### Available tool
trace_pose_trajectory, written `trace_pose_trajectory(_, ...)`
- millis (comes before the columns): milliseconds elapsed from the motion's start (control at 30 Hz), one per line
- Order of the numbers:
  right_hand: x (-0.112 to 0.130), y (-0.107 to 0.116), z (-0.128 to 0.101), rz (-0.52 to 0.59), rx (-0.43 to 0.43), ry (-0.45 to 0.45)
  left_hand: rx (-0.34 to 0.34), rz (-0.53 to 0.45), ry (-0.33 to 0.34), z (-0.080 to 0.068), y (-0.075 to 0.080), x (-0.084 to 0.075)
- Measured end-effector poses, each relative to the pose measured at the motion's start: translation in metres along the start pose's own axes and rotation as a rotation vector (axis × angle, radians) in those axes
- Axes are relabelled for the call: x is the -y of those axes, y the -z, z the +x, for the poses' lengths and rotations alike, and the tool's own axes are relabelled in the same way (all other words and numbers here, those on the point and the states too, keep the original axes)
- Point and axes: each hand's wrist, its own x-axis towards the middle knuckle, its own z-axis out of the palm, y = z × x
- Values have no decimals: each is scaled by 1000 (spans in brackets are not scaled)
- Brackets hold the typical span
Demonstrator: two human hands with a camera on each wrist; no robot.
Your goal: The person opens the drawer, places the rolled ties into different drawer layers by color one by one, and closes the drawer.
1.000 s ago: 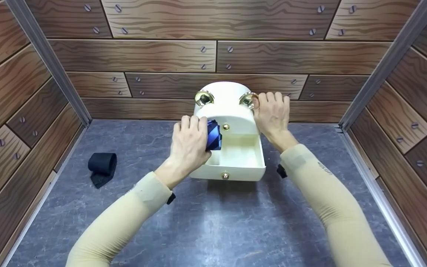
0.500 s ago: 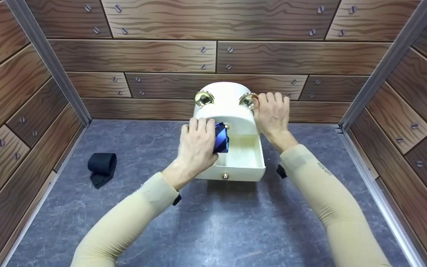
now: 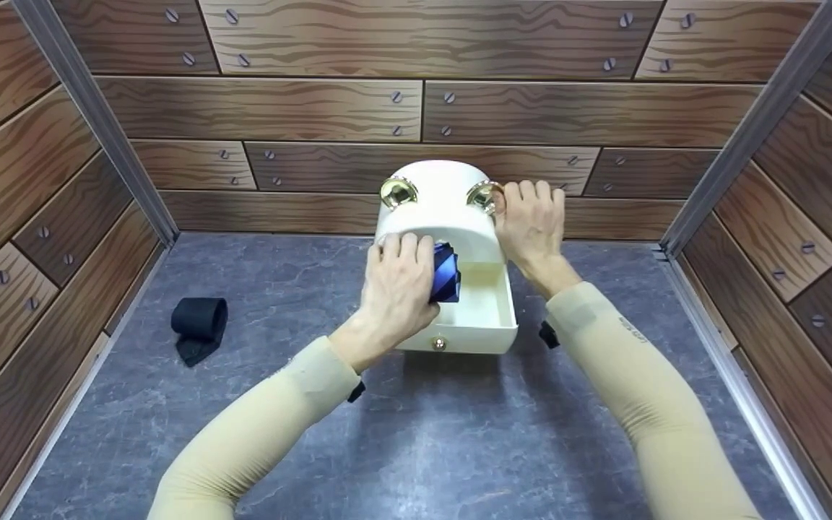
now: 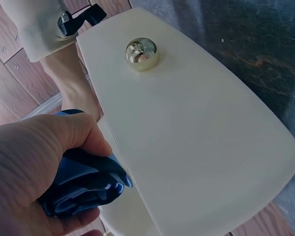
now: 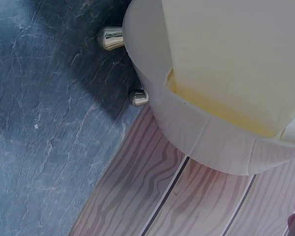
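My left hand pinches a rolled blue striped necktie over the left part of a pulled-out drawer. In the left wrist view the thumb presses on the folds of the satin tie, beside the drawer front with its round gold knob. The drawer belongs to a white, round-topped drawer box that bears two shiny gold fittings on top. My right hand grips the box's upper right side at the right gold fitting, its fingers curled over. Only a bit of those fingers shows at the right wrist view's edge.
A second rolled necktie, plain and dark, lies on the blue-grey marbled surface at the left. Wood-patterned walls stand behind and to both sides, with metal rails along the corners.
My left hand has moved to the right and slightly nearer with the blue necktie, further over the drawer. The right hand and the drawer box have stayed in place.
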Motion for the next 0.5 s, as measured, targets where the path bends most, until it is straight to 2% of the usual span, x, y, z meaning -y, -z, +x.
trace_pose_trajectory(200, 0, 0, 0, 1, 2, -2, 24, -5, 0, 1, -1, -4)
trace_pose_trajectory(500, 0, 0, 1, 0, 19, -11, 11, -1, -1, -1, -4, -9)
